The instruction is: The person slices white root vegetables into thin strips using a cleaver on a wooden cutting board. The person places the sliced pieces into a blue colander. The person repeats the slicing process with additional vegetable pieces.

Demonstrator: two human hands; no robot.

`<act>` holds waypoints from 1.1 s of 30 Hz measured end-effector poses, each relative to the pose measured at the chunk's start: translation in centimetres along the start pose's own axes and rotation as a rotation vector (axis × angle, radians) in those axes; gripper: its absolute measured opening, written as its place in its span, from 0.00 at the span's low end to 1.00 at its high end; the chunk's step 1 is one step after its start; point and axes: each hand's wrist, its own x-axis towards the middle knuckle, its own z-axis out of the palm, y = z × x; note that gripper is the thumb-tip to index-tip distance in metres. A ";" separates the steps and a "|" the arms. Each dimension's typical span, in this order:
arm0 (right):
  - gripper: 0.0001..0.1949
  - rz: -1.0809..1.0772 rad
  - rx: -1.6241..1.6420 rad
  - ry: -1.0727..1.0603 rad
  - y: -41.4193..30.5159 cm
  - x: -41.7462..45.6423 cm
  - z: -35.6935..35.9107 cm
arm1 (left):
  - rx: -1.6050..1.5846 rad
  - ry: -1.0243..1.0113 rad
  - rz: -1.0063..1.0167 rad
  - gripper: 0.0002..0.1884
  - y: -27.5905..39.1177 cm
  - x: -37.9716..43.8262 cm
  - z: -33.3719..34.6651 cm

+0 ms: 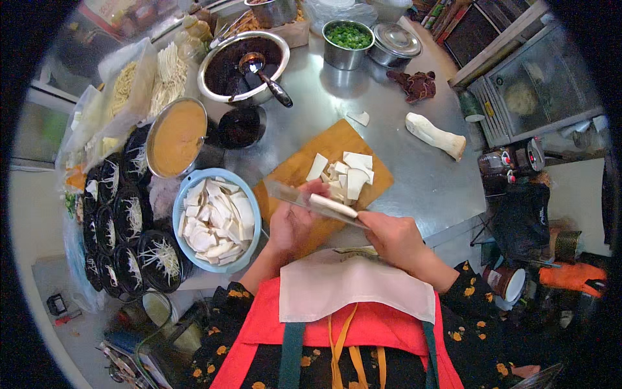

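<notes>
My right hand grips a kitchen knife, its wide blade pointing left above a wooden cutting board. Along the blade lies a white piece of mushroom. My left hand, blurred, is at the blade with its fingers partly behind it; whether they grip anything is hidden. Cut white mushroom pieces form a loose pile on the board beyond the knife. To the left, a light blue plastic basket holds many more slices. A whole king oyster mushroom lies on the steel table at right.
Beyond the board are a steel bowl of dark sauce with a ladle, a bowl of orange-brown sauce and a steel pot of chopped green onion. Black bowls with white shreds crowd the left. A dark red cloth-like item lies far right.
</notes>
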 end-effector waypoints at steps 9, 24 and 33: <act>0.10 0.175 0.560 -0.094 -0.6 0.6 -0.5 | -0.454 -0.402 -0.143 0.33 -0.1 0.6 0.3; 0.13 0.649 1.160 -0.220 1.4 1.8 -1.6 | 0.171 0.042 -0.030 0.22 1.0 3.9 3.5; 0.12 0.942 1.077 0.164 5.0 -3.0 -4.0 | 1.453 -0.126 0.233 0.15 -0.9 21.6 2.2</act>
